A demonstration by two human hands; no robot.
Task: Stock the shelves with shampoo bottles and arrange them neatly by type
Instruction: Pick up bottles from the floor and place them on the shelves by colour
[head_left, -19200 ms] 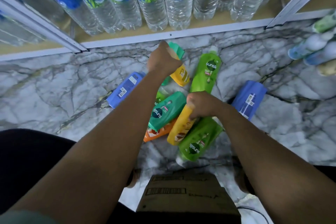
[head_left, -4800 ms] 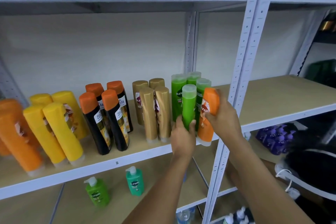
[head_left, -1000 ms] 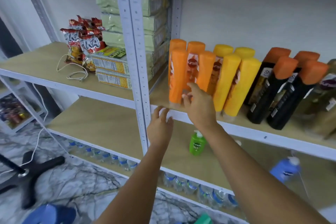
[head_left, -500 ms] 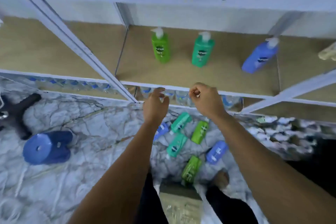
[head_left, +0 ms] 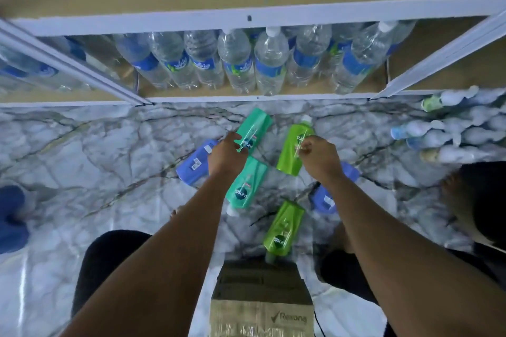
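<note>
Restock pickup: left hand [head_left: 228, 154] spread over teal plastic shampoo bottle [head_left: 253, 130], right hand [head_left: 317, 154] loosely curled, empty, above lime-green plastic shampoo bottle [head_left: 291, 150]. Next, prob.: close round one each.

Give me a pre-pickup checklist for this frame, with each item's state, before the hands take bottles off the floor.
1. Left hand free: ok, holds nothing, reaching at the upper teal shampoo bottle.
2. Right hand free: ok, fingers loosely curled, over the upper green shampoo bottle.
3. Grip made: not ok, neither bottle gripped yet.
4. Same type in both hands: not ok, teal versus green.
5. Caps closed: cannot tell.
6. Remaining stock: lower teal shampoo bottle, lower green shampoo bottle, two blue bottles.
</note>
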